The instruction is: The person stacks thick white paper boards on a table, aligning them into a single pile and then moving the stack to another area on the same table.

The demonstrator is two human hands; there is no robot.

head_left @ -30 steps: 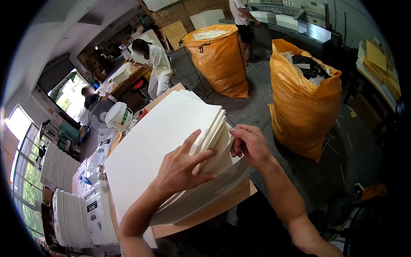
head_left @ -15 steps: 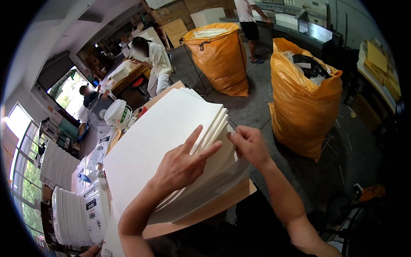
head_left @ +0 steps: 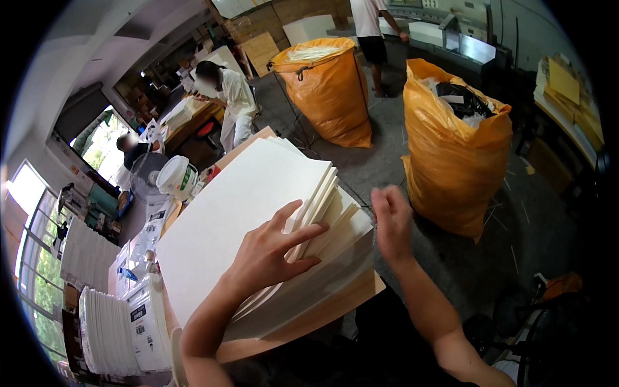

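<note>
Head view. Landmark: the stack of large white paper sheets [head_left: 225, 213]. It lies on a brown counter [head_left: 300, 335], directly in front of the person, its near right edge separated into several stepped bundles with gaps between them.

Handling notes (judgement): a light, flat hold on top of the stack should suit the loose edges; pressing hard could crease the upper sheets or make the bundles slide. Lifting by the corner, one layer at a time, with a soft fingertip touch, would probably keep the layers distinct. The gaps should be kept even, since a slipped bundle could skew the pile.

Pose: left hand [head_left: 267, 251] lies palm down over the right part of the stack, fingers spread, forefinger and thumb reaching across the parted edges. Its forearm rises from the lower edge, over the stack's near side. Right hand [head_left: 392, 219] is in the air just beside the stack's right edge, apart from it, fingers curled, thumb side up; blurred, so cannot tell whether anything is pinched. Its forearm slants up from lower right.

Surroundings: white bucket [head_left: 177, 177] beyond the stack's left edge; orange bag [head_left: 454, 161] to its right.
</note>
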